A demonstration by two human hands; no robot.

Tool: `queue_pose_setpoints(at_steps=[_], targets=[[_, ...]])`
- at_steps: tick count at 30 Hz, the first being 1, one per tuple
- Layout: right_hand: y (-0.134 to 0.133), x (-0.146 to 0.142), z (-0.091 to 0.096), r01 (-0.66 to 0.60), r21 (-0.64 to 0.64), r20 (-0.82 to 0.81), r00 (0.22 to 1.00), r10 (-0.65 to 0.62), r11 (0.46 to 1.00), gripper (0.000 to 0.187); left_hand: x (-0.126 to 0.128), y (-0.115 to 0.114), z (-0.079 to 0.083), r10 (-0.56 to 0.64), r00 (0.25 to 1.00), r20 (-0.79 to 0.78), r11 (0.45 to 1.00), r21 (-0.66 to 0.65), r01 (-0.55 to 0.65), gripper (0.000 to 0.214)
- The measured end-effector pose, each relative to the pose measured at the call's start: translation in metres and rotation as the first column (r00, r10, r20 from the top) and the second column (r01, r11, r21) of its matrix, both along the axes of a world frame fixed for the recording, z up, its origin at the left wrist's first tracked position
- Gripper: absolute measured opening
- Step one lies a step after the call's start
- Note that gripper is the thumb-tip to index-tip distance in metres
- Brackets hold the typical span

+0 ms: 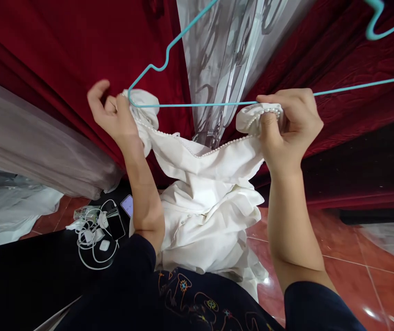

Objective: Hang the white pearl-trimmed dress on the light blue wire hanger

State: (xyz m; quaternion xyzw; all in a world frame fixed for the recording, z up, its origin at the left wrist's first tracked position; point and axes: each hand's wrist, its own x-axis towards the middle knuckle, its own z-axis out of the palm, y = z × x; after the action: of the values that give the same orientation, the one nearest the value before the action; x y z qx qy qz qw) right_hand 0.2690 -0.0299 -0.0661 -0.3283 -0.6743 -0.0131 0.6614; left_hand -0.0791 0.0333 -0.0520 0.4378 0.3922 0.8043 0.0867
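A white garment (207, 193) with a pearl-trimmed neckline hangs from a thin teal wire hanger (197, 105) held up in front of me. My left hand (112, 115) pinches the garment's left shoulder over the hanger's left end. At the other end, my right hand (289, 126) is closed on the bunched right shoulder and pearl trim, against the hanger's bar. The rest of the garment drapes down between my forearms to the floor.
Dark red curtains (62, 50) and a sheer white patterned curtain (227, 50) hang behind. Grey fabric (27, 142) lies at left. Phones, chargers and white cables (100, 227) sit on a black surface. A second teal hanger (383, 23) shows at top right. Red tiled floor (348, 257) is at right.
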Motion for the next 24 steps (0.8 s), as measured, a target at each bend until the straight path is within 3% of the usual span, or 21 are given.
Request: queue_pose_setpoints(at_steps=[2,4,6,8,10,12,15,17,18,20,22,24], targets=[[0.000,-0.002,-0.001,-0.003,-0.005,-0.009,1.000,0.003,1.000,0.024,0.002,0.000,0.037,0.059,0.986,-0.156,0.998,-0.001,-0.059,0.025],[-0.001,-0.006,-0.002,0.003,-0.025,-0.010,1.000,-0.003,1.000,0.023,0.017,-0.006,0.066,0.065,0.952,-0.300,0.994,-0.062,-0.087,0.026],[-0.002,-0.008,-0.003,0.026,-0.043,-0.008,1.000,-0.026,0.999,0.023,0.038,-0.015,0.084,0.007,0.914,-0.405,0.993,-0.105,-0.054,0.030],[-0.002,-0.010,-0.003,0.068,-0.075,0.002,0.998,-0.068,0.995,0.025,0.056,-0.021,0.089,-0.049,0.887,-0.460,0.992,-0.123,-0.008,0.027],[-0.002,-0.010,-0.004,0.113,-0.115,0.021,0.994,-0.111,0.987,0.027,0.065,-0.018,0.085,-0.056,0.861,-0.506,0.997,-0.068,0.025,0.027],[-0.001,-0.009,-0.005,0.136,-0.139,0.036,0.991,-0.133,0.981,0.028,0.065,-0.008,0.077,-0.037,0.813,-0.581,0.991,0.084,0.105,0.037],[0.001,-0.008,-0.006,0.142,-0.135,0.038,0.990,-0.138,0.981,0.028,0.071,-0.001,0.068,-0.004,0.707,-0.708,0.878,0.336,0.341,0.051],[0.002,-0.008,-0.006,0.122,-0.108,0.024,0.992,-0.120,0.987,0.027,0.089,-0.012,0.062,-0.025,0.663,-0.748,0.805,0.378,0.457,0.048],[0.003,-0.008,-0.007,0.102,-0.090,0.012,0.995,-0.101,0.991,0.028,0.102,-0.021,0.057,-0.151,0.657,-0.739,0.844,0.249,0.475,0.033],[0.005,-0.009,-0.006,0.054,-0.058,-0.013,0.998,-0.055,0.997,0.027,0.131,-0.039,0.045,-0.363,0.577,-0.731,0.879,-0.063,0.472,0.028],[0.006,-0.011,-0.005,0.017,-0.065,-0.022,1.000,-0.019,0.998,0.024,0.155,-0.050,0.031,-0.425,0.483,-0.765,0.880,-0.224,0.419,0.036],[0.007,-0.013,-0.003,0.015,-0.088,-0.002,1.000,-0.015,0.996,0.021,0.170,-0.052,0.020,-0.413,0.464,-0.784,0.906,-0.301,0.298,0.045]])
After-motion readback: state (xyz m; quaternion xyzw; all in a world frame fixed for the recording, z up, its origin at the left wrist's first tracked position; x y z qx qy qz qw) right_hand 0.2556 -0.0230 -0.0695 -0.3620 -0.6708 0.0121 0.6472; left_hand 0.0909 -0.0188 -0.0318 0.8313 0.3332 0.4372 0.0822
